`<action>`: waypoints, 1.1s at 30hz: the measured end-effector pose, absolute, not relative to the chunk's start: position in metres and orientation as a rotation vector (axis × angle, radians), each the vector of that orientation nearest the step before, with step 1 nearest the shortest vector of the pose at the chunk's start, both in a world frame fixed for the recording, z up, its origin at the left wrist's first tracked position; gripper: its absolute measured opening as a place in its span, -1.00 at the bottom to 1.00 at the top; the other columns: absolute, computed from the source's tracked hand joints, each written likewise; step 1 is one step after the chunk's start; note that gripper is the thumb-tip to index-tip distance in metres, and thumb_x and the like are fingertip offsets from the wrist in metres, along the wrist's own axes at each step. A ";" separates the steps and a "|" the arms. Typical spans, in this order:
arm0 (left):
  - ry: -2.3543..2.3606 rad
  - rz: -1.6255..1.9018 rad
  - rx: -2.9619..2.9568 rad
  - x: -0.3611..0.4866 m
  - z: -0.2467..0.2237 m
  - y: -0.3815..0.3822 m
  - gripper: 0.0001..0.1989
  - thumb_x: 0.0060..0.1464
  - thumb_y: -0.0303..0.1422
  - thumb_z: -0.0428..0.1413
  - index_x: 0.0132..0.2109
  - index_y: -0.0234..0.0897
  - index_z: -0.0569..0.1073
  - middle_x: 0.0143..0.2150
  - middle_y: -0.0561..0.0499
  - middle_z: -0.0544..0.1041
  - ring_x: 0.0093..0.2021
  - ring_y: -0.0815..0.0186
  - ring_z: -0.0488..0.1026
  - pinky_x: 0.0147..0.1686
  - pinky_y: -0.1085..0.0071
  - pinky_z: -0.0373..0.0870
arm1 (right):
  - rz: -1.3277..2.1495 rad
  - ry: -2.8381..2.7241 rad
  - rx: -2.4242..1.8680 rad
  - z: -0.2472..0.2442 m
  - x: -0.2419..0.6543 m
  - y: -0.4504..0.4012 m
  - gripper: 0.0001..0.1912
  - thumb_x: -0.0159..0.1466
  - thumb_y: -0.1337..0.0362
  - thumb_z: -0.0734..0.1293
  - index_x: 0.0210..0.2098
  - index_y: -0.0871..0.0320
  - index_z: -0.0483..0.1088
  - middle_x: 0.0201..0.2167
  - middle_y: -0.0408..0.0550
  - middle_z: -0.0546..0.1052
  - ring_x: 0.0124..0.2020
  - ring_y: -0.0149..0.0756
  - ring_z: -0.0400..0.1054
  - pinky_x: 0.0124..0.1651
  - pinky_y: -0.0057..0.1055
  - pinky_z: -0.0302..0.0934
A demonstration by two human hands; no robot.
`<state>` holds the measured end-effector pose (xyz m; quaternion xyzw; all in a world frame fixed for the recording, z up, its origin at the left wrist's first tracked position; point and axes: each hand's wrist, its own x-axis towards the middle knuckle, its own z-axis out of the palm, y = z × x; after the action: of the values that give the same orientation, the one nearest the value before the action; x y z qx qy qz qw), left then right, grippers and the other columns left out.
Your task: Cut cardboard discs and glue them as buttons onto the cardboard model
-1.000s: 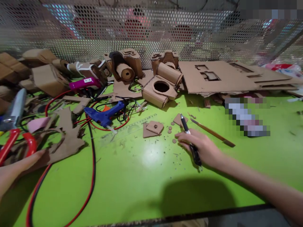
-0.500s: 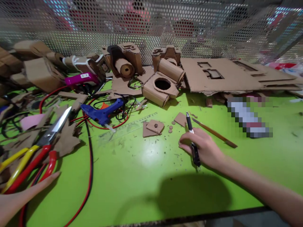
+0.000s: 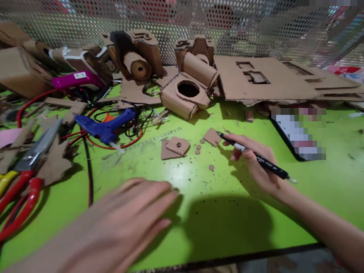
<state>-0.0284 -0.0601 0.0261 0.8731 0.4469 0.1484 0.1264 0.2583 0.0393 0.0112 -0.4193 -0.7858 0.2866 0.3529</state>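
Note:
My right hand (image 3: 256, 161) holds a black pen (image 3: 267, 165), its upper left end beside a small square cardboard piece (image 3: 212, 137). My left hand (image 3: 136, 216) hovers, somewhat blurred, over the green table (image 3: 227, 235) at lower centre; its fingers point right, apart, with nothing visible in them. Beyond it lie two stacked cardboard pieces, the top one (image 3: 173, 146) with a round hole. Small cardboard discs (image 3: 198, 147) are between these and the square piece, and another disc (image 3: 211, 167) lies nearer to me.
Scissors (image 3: 35, 151) and cardboard scraps are at left. A blue glue gun (image 3: 106, 127), clear ruler (image 3: 142, 146) and purple tool (image 3: 76, 80) lie behind. Cardboard camera shapes (image 3: 173, 98) and a cut sheet (image 3: 233, 85) line the back. A phone (image 3: 295, 136) is at right.
My left hand has come in from the lower left to the centre. My right hand has moved right and tilted the pen. A disc now shows where its fingertips were.

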 end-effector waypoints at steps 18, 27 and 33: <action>1.079 0.743 2.727 0.036 -0.035 -0.002 -0.66 0.29 -0.41 -0.17 -0.24 -0.18 0.50 -0.14 0.04 0.52 -0.30 0.29 0.38 -0.31 0.32 0.33 | 1.139 -1.878 -1.124 0.002 0.218 0.053 -0.82 0.18 0.45 0.24 -0.49 0.10 0.17 -0.66 -0.25 0.29 -0.67 -0.53 0.14 -0.66 -0.52 0.02; 0.934 0.659 2.949 0.026 -0.048 -0.003 -0.63 0.08 -0.20 0.07 0.04 -0.13 0.43 0.21 -0.04 0.38 -0.14 0.24 0.39 -0.08 0.29 0.34 | 1.002 -1.926 -1.277 0.007 0.225 0.056 -0.76 0.22 0.44 0.20 -0.55 0.12 0.15 -0.60 -0.16 0.37 -0.58 -0.48 0.28 -0.60 -0.54 0.16; 0.939 0.623 3.003 0.028 -0.048 0.003 -0.70 0.13 -0.18 -0.05 -0.07 -0.02 0.48 0.14 0.21 0.43 -0.27 0.41 0.43 -0.24 0.48 0.43 | 0.894 -2.006 -1.303 0.009 0.229 0.058 -0.74 0.23 0.43 0.22 -0.57 0.12 0.17 -0.60 -0.15 0.39 -0.59 -0.49 0.27 -0.62 -0.57 0.13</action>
<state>0.0277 0.0029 -0.0476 0.9357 0.2927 0.1940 -0.0329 0.2292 0.0581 0.0087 -0.4884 -0.7518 0.3351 0.2898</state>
